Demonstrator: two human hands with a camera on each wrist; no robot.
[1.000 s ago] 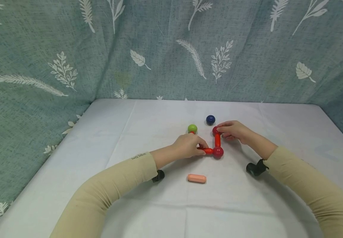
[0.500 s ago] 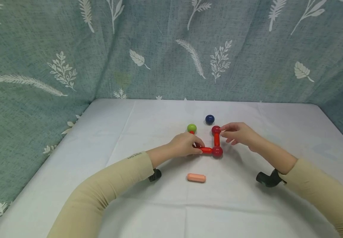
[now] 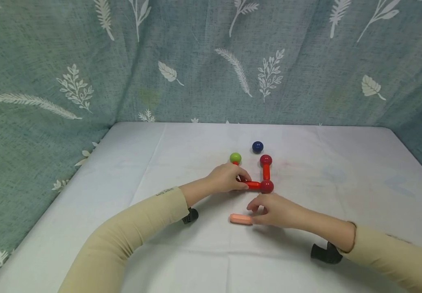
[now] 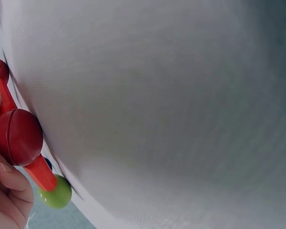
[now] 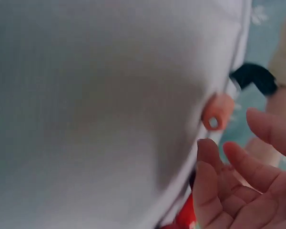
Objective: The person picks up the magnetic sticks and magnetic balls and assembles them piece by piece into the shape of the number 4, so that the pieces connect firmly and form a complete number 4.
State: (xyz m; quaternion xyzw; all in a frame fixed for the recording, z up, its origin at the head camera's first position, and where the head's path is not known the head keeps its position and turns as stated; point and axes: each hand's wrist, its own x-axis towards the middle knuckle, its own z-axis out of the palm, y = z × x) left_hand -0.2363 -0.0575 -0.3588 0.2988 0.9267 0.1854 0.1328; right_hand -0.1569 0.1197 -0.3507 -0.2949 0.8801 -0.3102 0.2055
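Note:
Several balls and rods are joined in a U-shaped ball-and-rod frame, with a lime green ball (image 3: 235, 158) at one end. Two dark red balls, one at the near corner (image 3: 267, 186), are linked by a red rod (image 3: 266, 172). My left hand (image 3: 227, 178) grips the frame at its left corner, where the left wrist view shows another dark red ball (image 4: 19, 137) by the fingers. My right hand (image 3: 278, 211) is by a pale orange ribbed rod (image 3: 240, 219), fingers parted, thumb at its right end. In the right wrist view the orange rod's end (image 5: 217, 112) has a round hole.
A dark blue ball (image 3: 257, 147) sits loose behind the frame. Everything lies on a white cloth-covered table (image 3: 181, 260). A green-blue leaf-patterned curtain (image 3: 203, 65) rises behind it. Black cameras (image 3: 326, 253) hang under the wrists.
My right hand has left the far dark red ball and come toward me to the orange rod. The left hand still holds the frame, having slid slightly left.

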